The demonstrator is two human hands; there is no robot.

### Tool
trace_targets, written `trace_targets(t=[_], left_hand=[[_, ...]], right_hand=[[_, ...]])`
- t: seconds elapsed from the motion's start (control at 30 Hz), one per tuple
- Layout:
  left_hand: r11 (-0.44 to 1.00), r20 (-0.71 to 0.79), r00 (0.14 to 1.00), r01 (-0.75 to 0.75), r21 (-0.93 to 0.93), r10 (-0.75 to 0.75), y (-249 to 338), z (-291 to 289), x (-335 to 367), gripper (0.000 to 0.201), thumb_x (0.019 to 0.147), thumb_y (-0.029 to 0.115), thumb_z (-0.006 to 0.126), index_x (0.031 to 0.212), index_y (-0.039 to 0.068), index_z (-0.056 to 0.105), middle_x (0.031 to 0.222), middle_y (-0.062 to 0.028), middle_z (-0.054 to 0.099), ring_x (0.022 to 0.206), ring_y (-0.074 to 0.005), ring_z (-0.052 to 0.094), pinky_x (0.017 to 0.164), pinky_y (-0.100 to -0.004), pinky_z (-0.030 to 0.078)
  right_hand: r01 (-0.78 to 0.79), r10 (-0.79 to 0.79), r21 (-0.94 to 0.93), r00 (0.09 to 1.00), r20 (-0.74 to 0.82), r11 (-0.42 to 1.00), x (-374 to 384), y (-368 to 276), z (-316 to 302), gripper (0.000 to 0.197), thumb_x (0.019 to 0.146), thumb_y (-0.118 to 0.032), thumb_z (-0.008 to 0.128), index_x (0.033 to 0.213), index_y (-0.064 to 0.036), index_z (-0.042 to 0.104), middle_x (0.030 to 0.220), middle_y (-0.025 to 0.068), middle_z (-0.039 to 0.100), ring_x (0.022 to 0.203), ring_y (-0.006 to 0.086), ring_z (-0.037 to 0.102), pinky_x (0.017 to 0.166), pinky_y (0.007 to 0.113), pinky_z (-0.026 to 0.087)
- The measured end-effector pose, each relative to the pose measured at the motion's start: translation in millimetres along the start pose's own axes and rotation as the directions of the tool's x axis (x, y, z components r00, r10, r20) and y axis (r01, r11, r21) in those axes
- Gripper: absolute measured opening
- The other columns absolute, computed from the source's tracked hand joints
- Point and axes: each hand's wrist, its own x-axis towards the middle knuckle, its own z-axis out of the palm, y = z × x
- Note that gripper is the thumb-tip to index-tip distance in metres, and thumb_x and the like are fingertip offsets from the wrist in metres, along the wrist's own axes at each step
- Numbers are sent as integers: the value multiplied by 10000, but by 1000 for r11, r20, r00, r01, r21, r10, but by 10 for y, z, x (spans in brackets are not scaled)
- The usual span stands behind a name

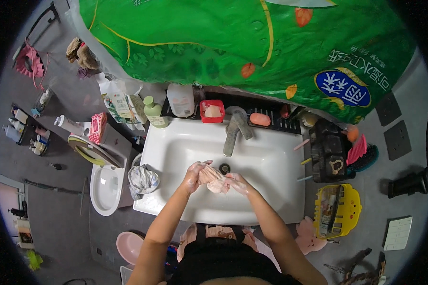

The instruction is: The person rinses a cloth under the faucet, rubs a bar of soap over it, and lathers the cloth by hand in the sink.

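Note:
A pale pink wet cloth (215, 180) is stretched between my two hands, low over the white sink basin (176, 152). My left hand (194, 176) is closed around its left end, with soap suds on the fingers. At the other end, my right hand (237, 183) grips the cloth, also sudsy. Just beyond the cloth lies the dark drain (224, 168). Above it stands the metal faucet (235, 133); I see no stream of water from it.
Along the back ledge are a green pump bottle (155, 113), a clear jug (181, 100), a red soap box (212, 111) and a pink soap bar (260, 119). A bundled cloth (143, 180) rests on the left rim. A yellow basket (338, 211) hangs right; a toilet (105, 189) stands left.

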Motion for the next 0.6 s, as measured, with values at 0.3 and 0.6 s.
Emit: trace_targets(t=[0.3,0.6], left_hand=[[946,-395,867,-324,16,303,-186,-33,147,212,884,235,484,788,48,457,739,-49,520,687,-132,503,649,-275,444],[436,-85,565,-523,732,821,-535,364,-31,107,833,168,506,784,73,489,683,-74,537,626,-194,547,581,-286,447]], right_hand=[[287,-220,139,904,-367,948,162,266,175,216,784,-109,556,963,11,534,870,33,565,816,108,521,751,243,421],[49,245,684,913,-326,728,318,130,442,223,816,-293,523,869,-77,534,760,45,570,631,141,557,588,250,456]])
